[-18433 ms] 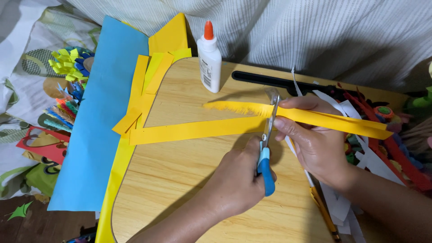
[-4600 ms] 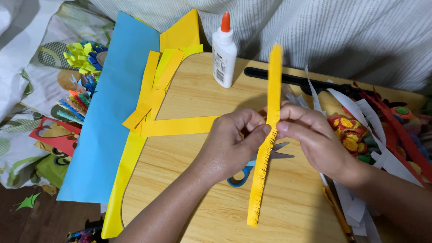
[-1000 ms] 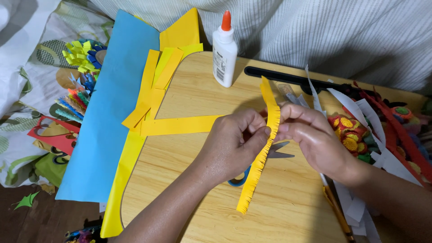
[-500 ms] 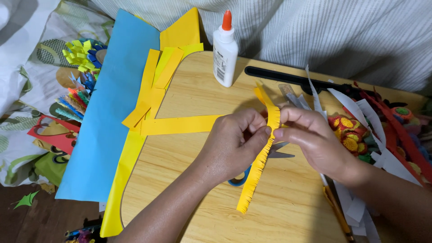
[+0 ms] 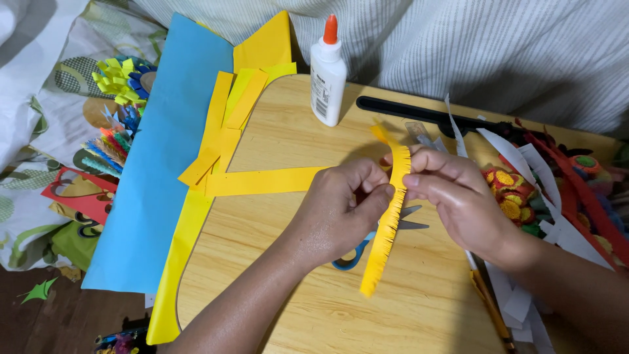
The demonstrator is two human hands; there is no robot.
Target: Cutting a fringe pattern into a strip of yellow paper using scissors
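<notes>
Both my hands pinch a fringed yellow paper strip above the wooden table. My left hand grips it from the left and my right hand from the right, near the strip's upper end, which curls over between the fingers. The rest of the strip hangs down toward me. Under my hands lie blue-handled scissors, partly hidden.
A white glue bottle with an orange cap stands at the back. Yellow paper strips and a blue sheet lie at the left. A black ruler, white scraps and coloured paper flowers crowd the right side.
The top of the fringed strip has been bent and rolled down between my fingers; it stood straight up several seconds ago. Much earlier I was cutting it with the scissors.
</notes>
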